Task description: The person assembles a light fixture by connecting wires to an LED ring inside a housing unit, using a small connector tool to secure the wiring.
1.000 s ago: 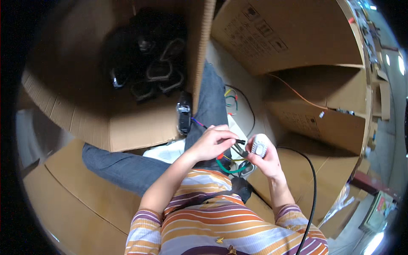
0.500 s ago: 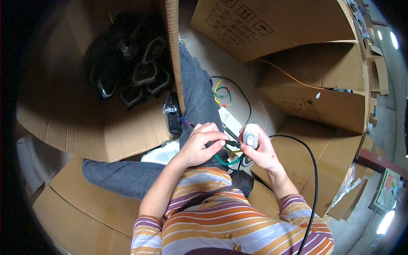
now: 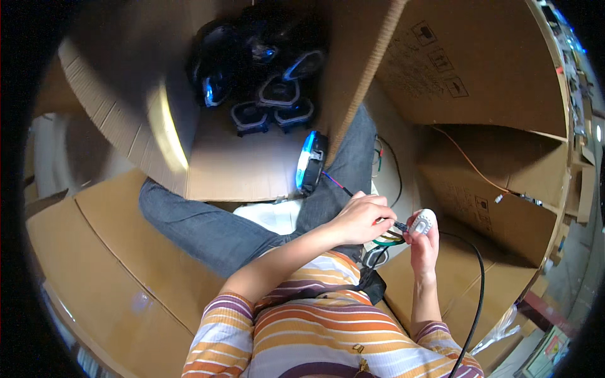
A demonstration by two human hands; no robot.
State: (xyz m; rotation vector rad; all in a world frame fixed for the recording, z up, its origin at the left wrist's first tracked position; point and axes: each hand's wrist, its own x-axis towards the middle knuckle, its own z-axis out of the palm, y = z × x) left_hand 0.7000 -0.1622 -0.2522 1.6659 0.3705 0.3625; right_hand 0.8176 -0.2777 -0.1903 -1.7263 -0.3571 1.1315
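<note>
Head cam looking straight down at someone sitting on flattened cardboard, jeans and a striped shirt, both hands working close together over the lap. Right hand is wrapped around a small white rounded part, fingers closed on it with the part poking up out of the top of the fist. Left hand sits just to its left, fingers pinched down narrow on a thin dark connector end that meets the white part (can't really tell whether it's plugged in or just touching). A thin purple-ish wire runs from that left hand up to a dark round unit with a blue-lit edge, which is leaning against the side of a big open cardboard box.

Inside that box there's a pile of similar dark units, some with blue glints. A bundle of green and other coloured wires sits right under the hands, and a black cable curves down past the right forearm. More big cardboard boxes on the right side, with an orange wire trailing across one.
</note>
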